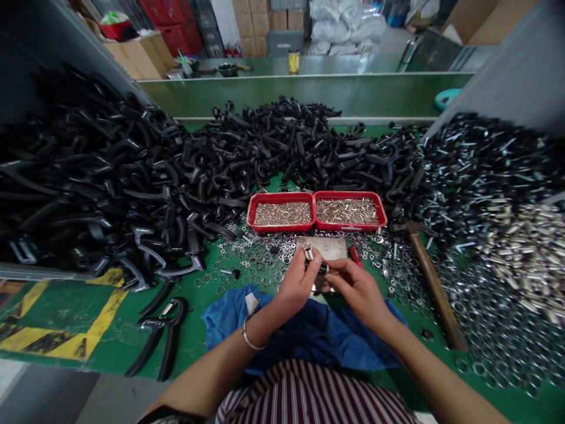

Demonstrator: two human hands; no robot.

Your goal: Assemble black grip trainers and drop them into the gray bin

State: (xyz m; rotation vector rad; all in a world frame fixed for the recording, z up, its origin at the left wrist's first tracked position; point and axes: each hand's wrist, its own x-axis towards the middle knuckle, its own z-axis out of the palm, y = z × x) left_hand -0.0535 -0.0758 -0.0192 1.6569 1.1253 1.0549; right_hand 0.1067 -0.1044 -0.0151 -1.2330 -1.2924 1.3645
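My left hand (296, 278) is closed around a coiled metal spring (308, 252), which stands up between thumb and fingers, and a small black part (323, 267) with a shiny ring at its right end. From the right, the fingertips of my right hand (356, 287) pinch the end of that black part; the fingers hide much of it. Both hands are above a blue cloth (353, 341), just in front of a flat metal plate (333, 247). A red-handled item (355, 256) lies to the right of the plate.
Two red trays (314, 212) of small metal pieces stand beyond the plate. Black handles (168, 171) are heaped left and behind. A hammer (435, 282), loose rings (498, 335), bolts (485, 159) and metal sleeves (529, 253) lie right. An assembled hand grip (163, 335) rests at the front left.
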